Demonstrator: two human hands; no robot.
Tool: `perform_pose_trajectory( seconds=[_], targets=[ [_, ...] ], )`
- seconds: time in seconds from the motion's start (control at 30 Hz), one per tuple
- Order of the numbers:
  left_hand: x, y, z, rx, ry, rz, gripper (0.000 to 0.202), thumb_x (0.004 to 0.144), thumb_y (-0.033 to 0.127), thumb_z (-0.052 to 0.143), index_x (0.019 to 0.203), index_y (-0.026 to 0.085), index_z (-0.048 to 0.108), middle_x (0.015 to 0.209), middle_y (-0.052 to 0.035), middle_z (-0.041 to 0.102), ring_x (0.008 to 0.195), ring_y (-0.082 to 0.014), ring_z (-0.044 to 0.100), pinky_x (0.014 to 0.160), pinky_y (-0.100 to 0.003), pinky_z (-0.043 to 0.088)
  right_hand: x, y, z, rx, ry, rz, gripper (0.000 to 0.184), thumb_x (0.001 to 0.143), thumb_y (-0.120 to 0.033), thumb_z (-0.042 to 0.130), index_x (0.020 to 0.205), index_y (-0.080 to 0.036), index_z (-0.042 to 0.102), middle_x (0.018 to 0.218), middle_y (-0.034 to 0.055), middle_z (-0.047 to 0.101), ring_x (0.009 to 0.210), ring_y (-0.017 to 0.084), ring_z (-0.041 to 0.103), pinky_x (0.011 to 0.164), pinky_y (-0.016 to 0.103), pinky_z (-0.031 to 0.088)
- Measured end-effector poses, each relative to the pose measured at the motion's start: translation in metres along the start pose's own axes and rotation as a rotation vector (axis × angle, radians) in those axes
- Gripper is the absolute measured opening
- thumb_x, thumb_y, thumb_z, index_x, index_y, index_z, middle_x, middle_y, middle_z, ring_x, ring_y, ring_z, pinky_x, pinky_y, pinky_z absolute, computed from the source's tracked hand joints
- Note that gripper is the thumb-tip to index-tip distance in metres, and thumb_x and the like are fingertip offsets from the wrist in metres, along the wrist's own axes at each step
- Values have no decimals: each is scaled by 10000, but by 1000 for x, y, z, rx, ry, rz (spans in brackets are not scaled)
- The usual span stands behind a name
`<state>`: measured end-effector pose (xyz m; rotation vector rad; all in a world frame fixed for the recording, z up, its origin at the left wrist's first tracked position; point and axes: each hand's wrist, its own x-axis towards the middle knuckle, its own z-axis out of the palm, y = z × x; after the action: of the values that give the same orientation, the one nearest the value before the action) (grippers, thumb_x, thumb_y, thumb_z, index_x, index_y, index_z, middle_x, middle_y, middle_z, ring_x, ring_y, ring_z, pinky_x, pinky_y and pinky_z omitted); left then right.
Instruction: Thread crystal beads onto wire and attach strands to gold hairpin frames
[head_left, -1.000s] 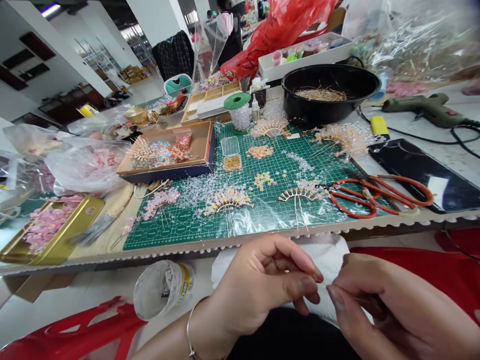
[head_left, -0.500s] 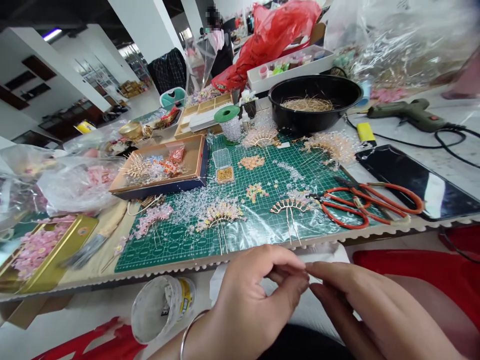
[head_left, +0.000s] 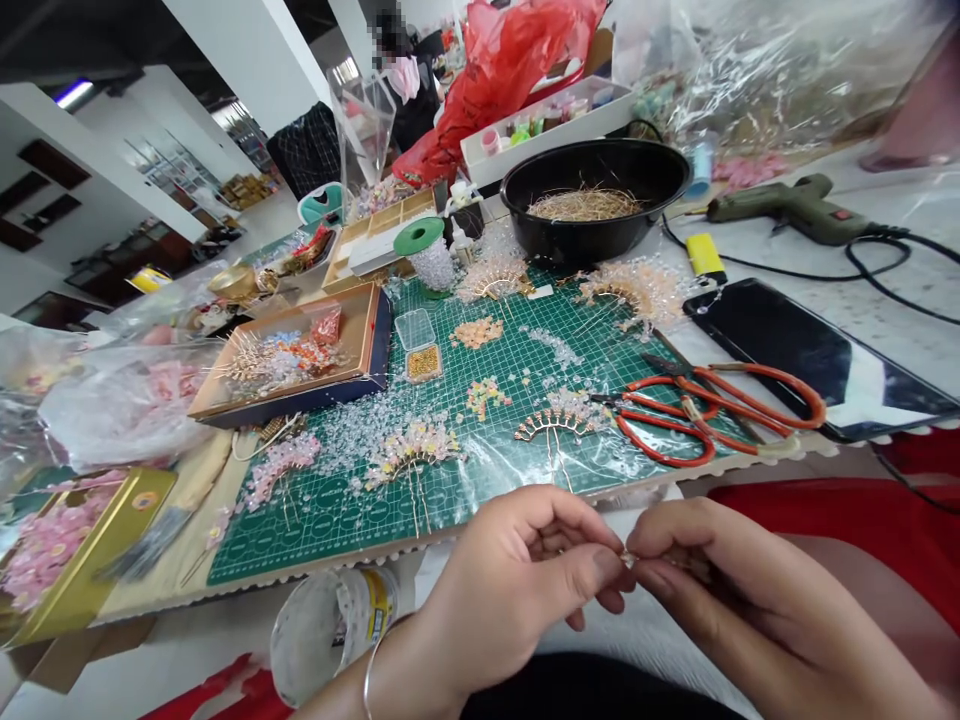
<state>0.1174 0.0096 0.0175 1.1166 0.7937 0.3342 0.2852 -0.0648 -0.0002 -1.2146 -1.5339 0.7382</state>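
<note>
Gap shut since a second ago: left hand (head_left: 517,590) and right hand (head_left: 720,590) both pinch tiny pale piece (head_left: 625,556), too small to identify.

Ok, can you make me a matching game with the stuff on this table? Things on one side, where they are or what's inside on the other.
1 black bowl
2 gold tin
3 red-handled scissors
4 phone

A on the green mat
B holds pink flowers
C right of the mat, screen dark
D holds straw-like strands

Pairs: 1-D, 2-B, 3-A, 4-C.
</note>
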Motion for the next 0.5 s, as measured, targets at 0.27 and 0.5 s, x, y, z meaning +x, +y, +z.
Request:
perform_pose_trajectory(
  seconds=[0.27,0.5],
  targets=[
    [-5,5,3,990,150,777,123,811,48,542,837,168,548,698,19,596,618,-86,507,599,-214,400,-9,3,1,-183,26,20,127,887,-166,617,937,-283,623,672,-75,708,517,85,667,466,127,525],
    [8,22,0,1110,16,902,125,763,55,523,793,177,519,668,27,572,594,-94,495,564,-229,394,-17,7,-4,-253,40,28,168,915,-126,455,843,-268,511,598,-67,561,465,104,539,432,175,462]
  ],
)
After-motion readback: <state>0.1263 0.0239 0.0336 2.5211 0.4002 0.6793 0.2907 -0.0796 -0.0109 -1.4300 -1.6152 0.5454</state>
